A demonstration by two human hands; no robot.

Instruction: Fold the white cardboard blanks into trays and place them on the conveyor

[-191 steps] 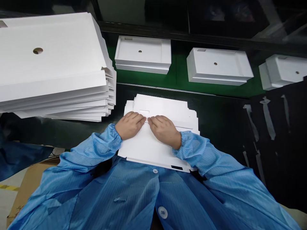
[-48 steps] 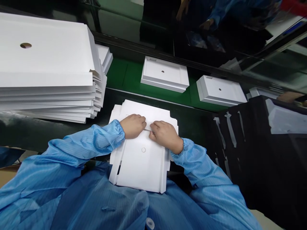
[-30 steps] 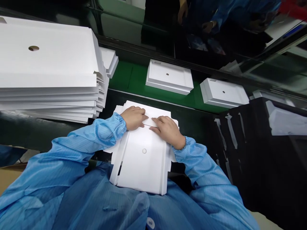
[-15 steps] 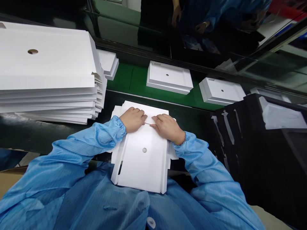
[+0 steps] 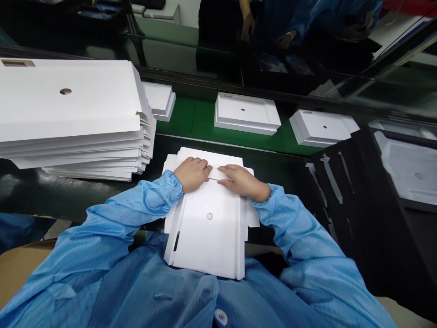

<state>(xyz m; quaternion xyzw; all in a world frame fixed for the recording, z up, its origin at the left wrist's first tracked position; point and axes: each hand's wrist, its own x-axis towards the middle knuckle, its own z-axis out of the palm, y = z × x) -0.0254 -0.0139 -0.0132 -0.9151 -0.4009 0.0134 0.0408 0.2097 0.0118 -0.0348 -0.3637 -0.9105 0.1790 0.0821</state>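
A white cardboard box blank point(image 5: 218, 241) with a small round hole lies before me, its near end against my blue smock. Near its far end, a flap is folded over along a thin dark line. My left hand point(image 5: 193, 175) is closed on the left part of this flap, fingers curled at the fold. On the other side, my right hand point(image 5: 243, 181) pinches the flap between thumb and fingers. A small gap separates the hands. The flap parts under my fingers are hidden. Side flaps of the blank stick out at left and right.
A tall stack of white cardboard blanks point(image 5: 99, 100) stands at the left. Folded white boxes point(image 5: 247, 111) sit on a green conveyor belt point(image 5: 201, 120) beyond. Black trays or panels with white strips point(image 5: 341, 205) are at the right. Another person's hand point(image 5: 248, 27) shows at the top.
The whole view has shifted slightly, with things lower at the left. Both hands stay on the flap; the right hand's fingers lie a little straighter along it.
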